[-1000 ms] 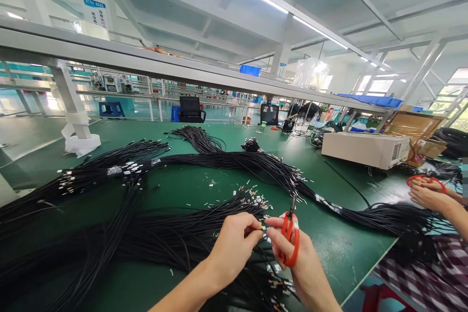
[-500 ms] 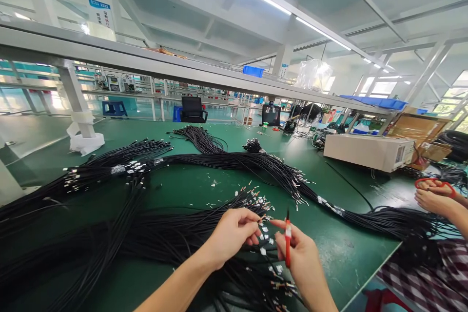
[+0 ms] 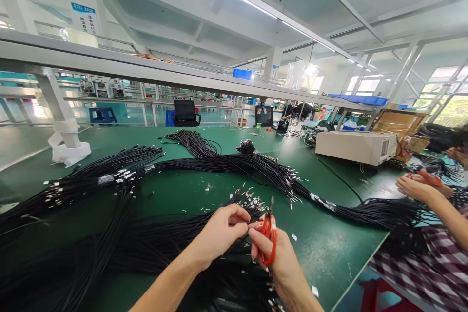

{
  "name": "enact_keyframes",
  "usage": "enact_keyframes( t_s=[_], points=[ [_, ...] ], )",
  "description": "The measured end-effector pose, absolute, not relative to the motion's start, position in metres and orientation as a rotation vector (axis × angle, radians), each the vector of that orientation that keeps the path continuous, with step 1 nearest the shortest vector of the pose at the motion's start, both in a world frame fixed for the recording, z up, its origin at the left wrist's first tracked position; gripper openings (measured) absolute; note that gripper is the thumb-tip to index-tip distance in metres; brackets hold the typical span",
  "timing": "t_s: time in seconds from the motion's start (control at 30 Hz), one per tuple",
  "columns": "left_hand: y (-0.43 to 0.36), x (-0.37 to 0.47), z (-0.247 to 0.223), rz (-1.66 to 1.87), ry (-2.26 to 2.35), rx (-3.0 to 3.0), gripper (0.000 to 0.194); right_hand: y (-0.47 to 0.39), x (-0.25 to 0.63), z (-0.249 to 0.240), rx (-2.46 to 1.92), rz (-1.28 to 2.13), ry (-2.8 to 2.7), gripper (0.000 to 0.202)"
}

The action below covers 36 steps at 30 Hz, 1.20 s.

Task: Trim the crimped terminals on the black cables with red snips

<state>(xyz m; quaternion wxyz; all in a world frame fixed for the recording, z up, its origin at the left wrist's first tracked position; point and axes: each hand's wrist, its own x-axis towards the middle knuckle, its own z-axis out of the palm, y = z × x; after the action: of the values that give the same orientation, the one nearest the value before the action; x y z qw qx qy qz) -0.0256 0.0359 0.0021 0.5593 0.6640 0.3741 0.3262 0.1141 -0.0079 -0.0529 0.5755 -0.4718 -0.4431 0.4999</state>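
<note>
My left hand (image 3: 223,229) is closed in a pinch above a bundle of black cables (image 3: 146,241). Its fingertips seem to hold one cable's end, mostly hidden by the fingers. Red-handled scissors (image 3: 269,241) sit in my right hand (image 3: 281,258), their dark blades pointing up and away. The right fingertips meet those of the left hand. Just beyond both hands, the bundle's ends (image 3: 250,200) show white tags and copper-coloured tips. Small white pieces (image 3: 294,237) lie on the green table (image 3: 325,248) to the right.
More black cable bundles (image 3: 219,162) stretch across the table behind my hands. A beige box-shaped device (image 3: 353,146) stands at the back right. At the right edge, a co-worker's hands (image 3: 420,186) hold something red. A shelf beam (image 3: 164,70) crosses above the table.
The view has swung slightly right. My right hand has turned, bringing the scissors' red loops into fuller view, and has moved closer to the left. White pieces now lie right of it.
</note>
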Motion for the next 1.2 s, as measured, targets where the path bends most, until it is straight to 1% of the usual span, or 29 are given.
enact_keyframes(
  t_s=[0.13, 0.37, 0.47, 0.63, 0.77, 0.9, 1.1, 1.2],
  points=[
    [0.030, -0.024, 0.008, 0.833, 0.882, 1.604, 0.023, -0.005, 0.108, -0.051, -1.085, 1.091, -1.090, 0.040],
    [0.022, -0.020, 0.008, 0.878, 0.891, 1.657, 0.008, -0.005, 0.092, -0.046, -1.079, 0.970, -1.078, 0.036],
    [0.023, -0.020, 0.009, 0.928, 0.903, 1.632, 0.009, -0.007, 0.090, -0.047, -1.113, 0.970, -1.053, 0.036],
    [0.022, -0.017, 0.010, 0.963, 0.863, 1.441, 0.012, -0.010, 0.091, -0.044, -1.134, 1.031, -1.036, 0.027],
    [0.023, -0.014, 0.008, 0.955, 0.860, 1.357, 0.007, -0.013, 0.091, -0.037, -1.122, 1.074, -1.007, 0.032],
    [0.025, -0.014, 0.006, 0.952, 0.864, 1.346, 0.006, -0.012, 0.089, -0.035, -1.096, 1.090, -0.959, 0.038],
    [0.027, -0.014, 0.002, 0.954, 0.946, 1.413, 0.004, -0.004, 0.094, -0.052, -1.112, 1.124, -0.978, 0.049],
    [0.029, -0.015, 0.000, 0.970, 1.024, 1.495, 0.008, 0.000, 0.103, -0.057, -1.165, 1.139, -1.030, 0.056]
  ],
)
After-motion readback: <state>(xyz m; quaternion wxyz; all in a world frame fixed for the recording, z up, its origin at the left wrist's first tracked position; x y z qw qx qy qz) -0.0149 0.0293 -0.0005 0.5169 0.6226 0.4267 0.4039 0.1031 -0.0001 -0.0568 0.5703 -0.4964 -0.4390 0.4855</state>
